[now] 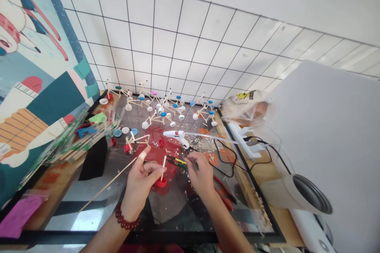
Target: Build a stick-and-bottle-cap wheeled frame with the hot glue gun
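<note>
Take the red cap (160, 183) under your hands as the centre of the clock, with 12 o'clock pointing away from you across the table (178, 211). Your left hand (139, 184) pinches a short stick (164, 166) between thumb and fingers, nearly upright, its lower end at that cap; whether glue already bonds the two, you cannot tell from here. Your right hand (202, 172) sits near 2 o'clock, fingers curled and thumb close to the index finger; whether it holds anything small between the tips cannot be told.

This piece looks barely begun: one stick and one cap, with none of the angled sticks or extra caps seen on the assemblies (164, 114) that stand from 11 to 1 o'clock at the far edge. Those appear complete, or close to it. Between 10 and 11 o'clock, a partial frame (132, 144) on a red base has several sticks joined and seems further along than yours.

Supplies remain: a long stick (108, 184) at 9 o'clock, loose discs (118, 132) beyond the partial frame, and a spare red cap (161, 142) at 12 o'clock. The white glue gun (178, 136) lies between 12 and 1 o'clock, and red-handled pliers (225, 195) rest between 3 and 4.
</note>
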Demonstrator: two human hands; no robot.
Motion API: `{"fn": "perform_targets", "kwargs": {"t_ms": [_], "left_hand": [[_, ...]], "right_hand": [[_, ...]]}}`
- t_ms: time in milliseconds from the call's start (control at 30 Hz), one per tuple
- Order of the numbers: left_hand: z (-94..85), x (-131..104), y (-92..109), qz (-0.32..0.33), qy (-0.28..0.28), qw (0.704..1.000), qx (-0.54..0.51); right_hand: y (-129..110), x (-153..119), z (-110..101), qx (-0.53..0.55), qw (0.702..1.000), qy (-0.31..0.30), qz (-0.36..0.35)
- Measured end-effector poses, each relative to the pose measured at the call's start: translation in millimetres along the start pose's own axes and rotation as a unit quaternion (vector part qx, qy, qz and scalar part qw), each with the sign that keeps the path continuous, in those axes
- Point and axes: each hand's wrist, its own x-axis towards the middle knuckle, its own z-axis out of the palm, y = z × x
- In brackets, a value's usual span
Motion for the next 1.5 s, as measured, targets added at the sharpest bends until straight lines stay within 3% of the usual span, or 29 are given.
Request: {"fn": "perform_targets", "kwargs": {"t_ms": [133, 267, 333, 567, 767, 900, 967, 1033, 1167, 1333, 1400, 1500], "left_hand": [[14.5, -11, -1, -0.066, 0.033, 0.990, -0.122], [23.3, -28, -8, -0.216, 0.059, 0.948, -0.228], [25.3, -35, -12, -0.255, 0.081, 0.932, -0.243], [26.8, -39, -28, -0.269, 0.072, 0.933, -0.229], [23.0, -45, -27, -0.267, 0.047, 0.943, -0.194], [-2.3, -57, -19, -0.197, 0.033, 0.976, -0.087], [-24.3, -61, -16, -0.096, 0.068, 0.993, 0.020], [-48.2, -61, -13, 0.021, 0.109, 0.984, 0.139], [-87.2, -46, -14, 0.176, 0.150, 0.898, 0.374], [-108.4, -21, -25, 0.266, 0.096, 0.782, 0.555], [-108.9, -14, -29, 0.275, 0.078, 0.761, 0.583], [-105.5, -10, -31, 0.261, 0.067, 0.754, 0.600]], "right_hand": [[-20, -9, -11, 0.037, 0.988, -0.014, -0.152], [-24, -6, -20, 0.045, 0.979, -0.014, -0.200], [-26, -6, -25, 0.055, 0.974, -0.018, -0.217], [-28, -9, -32, 0.030, 0.952, -0.126, -0.278], [-27, -11, -27, 0.045, 0.951, -0.090, -0.293], [-31, -13, -20, 0.066, 0.968, -0.042, -0.239], [-34, -13, -17, 0.087, 0.980, -0.023, -0.177], [-40, -11, -14, 0.116, 0.987, -0.022, -0.108], [-49, -6, -12, 0.178, 0.983, -0.048, 0.011], [-50, -1, -3, 0.233, 0.963, -0.068, 0.117], [-48, -2, 2, 0.253, 0.954, -0.070, 0.145], [-44, -4, 9, 0.278, 0.941, -0.064, 0.183]]}}
